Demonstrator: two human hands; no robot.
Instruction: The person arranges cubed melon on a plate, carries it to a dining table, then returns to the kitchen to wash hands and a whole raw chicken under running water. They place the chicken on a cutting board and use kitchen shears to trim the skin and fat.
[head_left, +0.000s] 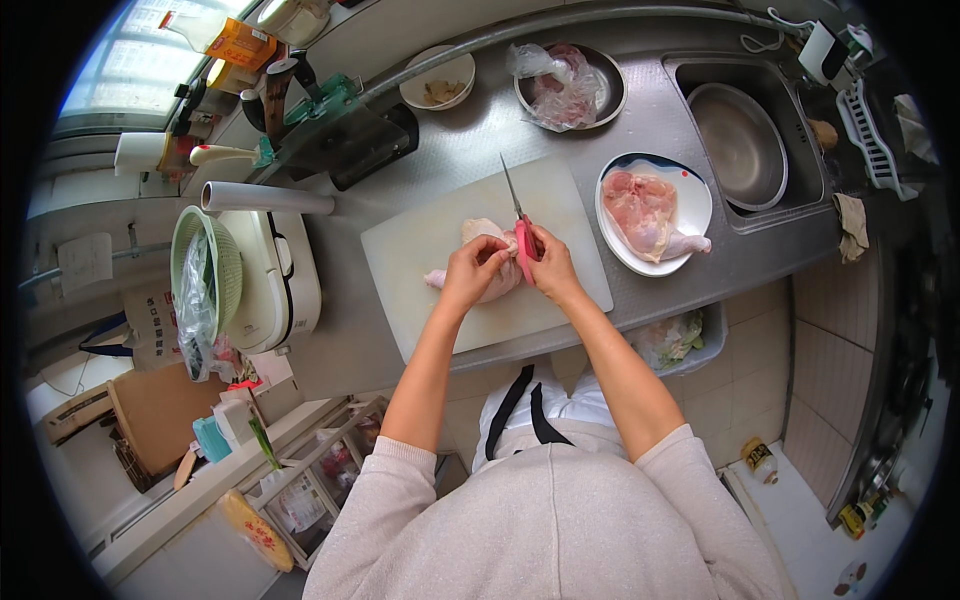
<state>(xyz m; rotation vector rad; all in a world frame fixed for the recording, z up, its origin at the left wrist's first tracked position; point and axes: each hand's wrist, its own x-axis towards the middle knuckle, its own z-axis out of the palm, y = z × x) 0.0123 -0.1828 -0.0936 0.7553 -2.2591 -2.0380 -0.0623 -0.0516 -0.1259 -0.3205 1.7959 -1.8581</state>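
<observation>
A raw chicken leg (480, 229) lies on the white plastic cutting board (420, 232), partly hidden under my hands. With thumb and fingertips, my left hand (474, 268) pinches a bit of skin or flesh on it. My right hand (553, 264) grips pink-handled kitchen scissors (513, 187); their blades point away from me over the board. Right of the board, a white plate with a dark blue rim patch (697, 217) bears another raw chicken leg (641, 210), spread flat with its bone end over the plate's edge.
Behind the board stand a white bowl (454, 82) with pale pieces and a metal bowl (616, 94) with bagged meat. A sink (806, 172) with a metal basin (739, 146) lies right. Left are a knife rack (322, 142), a film roll (266, 199) and a rice cooker (259, 300).
</observation>
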